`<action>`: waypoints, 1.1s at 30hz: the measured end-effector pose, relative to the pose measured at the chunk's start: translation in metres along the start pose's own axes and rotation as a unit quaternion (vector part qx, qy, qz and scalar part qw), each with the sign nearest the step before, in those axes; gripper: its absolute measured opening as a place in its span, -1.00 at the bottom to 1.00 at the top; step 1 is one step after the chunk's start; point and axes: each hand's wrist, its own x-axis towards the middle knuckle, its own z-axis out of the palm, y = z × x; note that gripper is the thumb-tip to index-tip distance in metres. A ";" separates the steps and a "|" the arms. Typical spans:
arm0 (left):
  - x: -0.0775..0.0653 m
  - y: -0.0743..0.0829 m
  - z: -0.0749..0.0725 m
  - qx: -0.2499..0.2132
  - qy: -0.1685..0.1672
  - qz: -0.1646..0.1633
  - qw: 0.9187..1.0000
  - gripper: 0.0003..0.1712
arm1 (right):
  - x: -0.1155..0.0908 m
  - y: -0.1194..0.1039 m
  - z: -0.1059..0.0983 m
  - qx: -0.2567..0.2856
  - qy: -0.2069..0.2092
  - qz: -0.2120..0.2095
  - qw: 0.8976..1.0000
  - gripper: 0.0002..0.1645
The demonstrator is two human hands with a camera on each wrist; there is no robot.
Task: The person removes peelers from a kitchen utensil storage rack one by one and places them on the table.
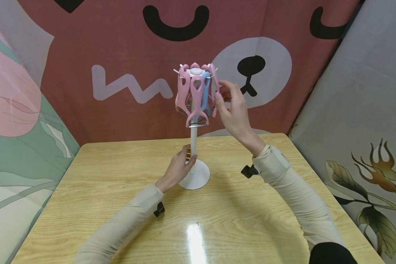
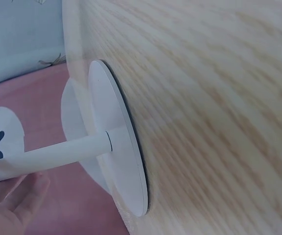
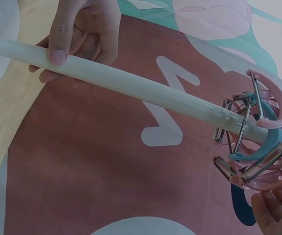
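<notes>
A white stand, with a round base on the table and an upright pole, bears several Y-shaped peelers on pegs at its top. Most are pink, such as the front peeler; beside it hangs a blue peeler. Low on the pole, my left hand grips it with thumb and fingers, as the right wrist view also shows. My right hand pinches a pink peeler at the stand's right side; its top is still at a peg. In the right wrist view, metal blades show at the peelers' lower ends.
The wooden table runs back to a reddish-brown printed cloth. A grey floral cloth flanks the right side, a green and pink one the left. Black pieces show near both wrists.
</notes>
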 end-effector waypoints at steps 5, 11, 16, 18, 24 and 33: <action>0.000 0.000 -0.001 0.001 -0.001 0.026 1.000 -0.55 | 0.000 0.001 0.000 -0.002 0.002 -0.004 1.000 -0.58; 0.002 0.001 -0.006 0.008 -0.005 0.051 0.999 -0.62 | 0.002 0.000 -0.001 0.002 0.004 -0.002 1.000 -0.57; 0.003 0.002 -0.008 0.006 -0.011 0.048 0.999 -0.63 | 0.003 0.000 -0.001 0.005 0.010 0.003 1.000 -0.56; 0.003 0.002 -0.008 0.005 -0.013 0.046 0.999 -0.63 | 0.002 0.000 -0.001 0.003 0.012 0.005 1.000 -0.56; 0.004 0.002 -0.008 0.012 -0.019 0.038 0.999 -0.65 | 0.002 0.001 -0.002 0.005 0.016 0.008 1.000 -0.56; 0.005 0.002 -0.008 0.007 -0.031 0.025 0.999 -0.67 | 0.000 0.002 -0.006 0.004 0.017 0.001 1.000 -0.53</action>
